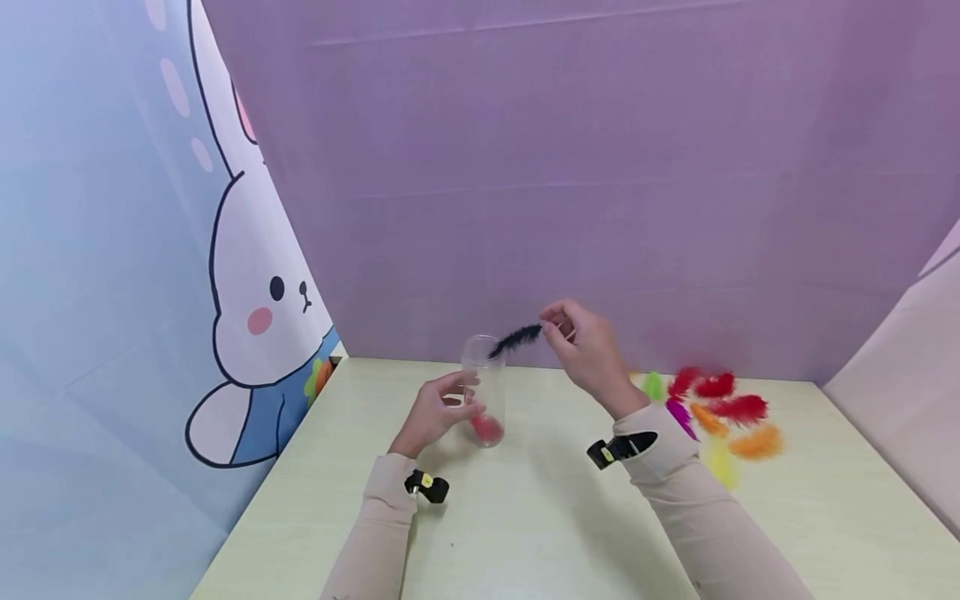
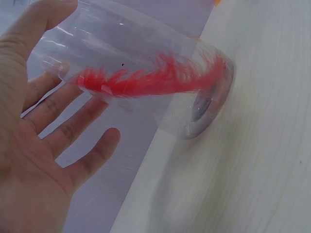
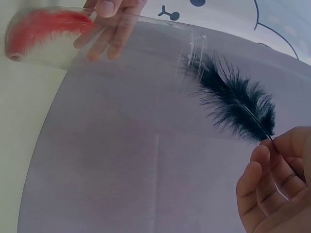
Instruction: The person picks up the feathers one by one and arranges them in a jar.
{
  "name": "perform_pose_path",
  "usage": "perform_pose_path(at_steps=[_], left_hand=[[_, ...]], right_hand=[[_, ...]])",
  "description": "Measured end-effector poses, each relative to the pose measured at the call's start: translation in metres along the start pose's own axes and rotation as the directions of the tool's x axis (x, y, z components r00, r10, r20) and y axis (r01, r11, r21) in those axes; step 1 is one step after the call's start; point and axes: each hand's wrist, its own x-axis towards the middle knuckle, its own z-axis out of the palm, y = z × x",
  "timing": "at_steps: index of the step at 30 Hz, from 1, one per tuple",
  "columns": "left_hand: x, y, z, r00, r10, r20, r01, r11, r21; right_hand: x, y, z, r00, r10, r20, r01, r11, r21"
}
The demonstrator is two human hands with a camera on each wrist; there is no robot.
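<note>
Head view shows your left hand (image 1: 433,410) gripping a clear cylindrical container (image 1: 491,386) upright, one fluffy red feather (image 1: 487,429) already inside, your right hand (image 1: 592,352) pinching a fluffy black feather (image 1: 519,337) at the container's mouth, and loose multicoloured feathers (image 1: 738,408) on the pale table (image 1: 525,533) apparently left to go.

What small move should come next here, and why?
Probably ease the right hand down so the black feather slides into the clear jar: the feather's far tip is at the jar's mouth, the right hand pinches its other end, the left hand holds the jar upright, and a red feather is inside.
</note>
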Motion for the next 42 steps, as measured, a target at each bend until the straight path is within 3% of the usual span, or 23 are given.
perform_pose_path(at_steps=[18, 42], left_hand=[[0.001, 0.001, 0.000, 1.000, -0.013, 0.005, 0.013, 1.000, -0.017], [0.001, 0.000, 0.001, 1.000, -0.020, 0.010, 0.020, 0.999, -0.037]], right_hand=[[0.010, -0.001, 0.025, 0.999, -0.012, 0.043, 0.014, 0.998, -0.063], [0.009, 0.001, 0.056, 0.994, 0.065, 0.093, -0.052, 0.990, -0.133]])
